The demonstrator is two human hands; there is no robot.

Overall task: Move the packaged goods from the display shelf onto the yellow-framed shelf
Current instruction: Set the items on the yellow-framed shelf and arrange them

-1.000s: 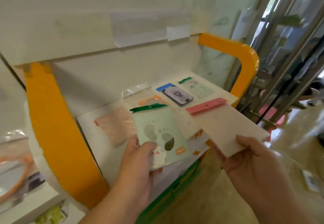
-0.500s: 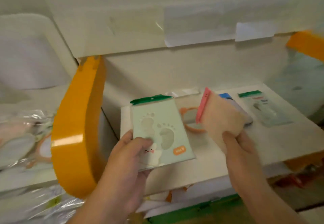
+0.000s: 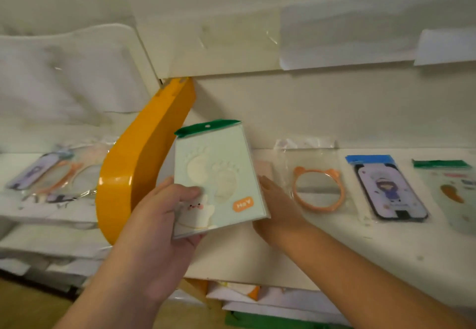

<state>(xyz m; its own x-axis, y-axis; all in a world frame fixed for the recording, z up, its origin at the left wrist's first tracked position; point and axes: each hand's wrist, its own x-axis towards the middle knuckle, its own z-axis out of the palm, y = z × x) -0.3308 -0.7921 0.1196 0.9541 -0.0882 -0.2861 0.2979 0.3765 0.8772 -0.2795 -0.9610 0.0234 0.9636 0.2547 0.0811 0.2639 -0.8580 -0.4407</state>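
- Left hand (image 3: 159,228): raised in front of the shelf, thumb on the front and fingers behind, clamped on the lower left corner of a pale green packet.
- Pale green packet (image 3: 219,176): flat, with a dark green header strip along its top edge, two footprint shapes on the front, a small white cartoon figure near the thumb and an orange label at the lower right. Held almost upright, tilted a little, above the left end of the shelf board and not resting on it.
- Right hand (image 3: 277,207): reaching in behind the green packet, palm down and low over the shelf board; much of it is hidden by the packet, so I cannot tell whether the fingers are apart or closed on anything.
- Pink item (image 3: 264,167): only a pale sliver shows past the green packet's right edge, just above the right hand; contact with the hand cannot be judged.
- Yellow-framed shelf (image 3: 360,251): white board with a curved orange-yellow side frame (image 3: 139,171) at its left end.
- Lying flat on that board, left to right: an orange round mirror with ears (image 3: 319,191) in clear wrap, a phone case packet with a blue header (image 3: 386,189), and a packet with a green header (image 3: 453,192) at the picture's right edge.
- Display shelf (image 3: 31,207), left of the frame: more wrapped goods (image 3: 54,171) lying on it, blurred.
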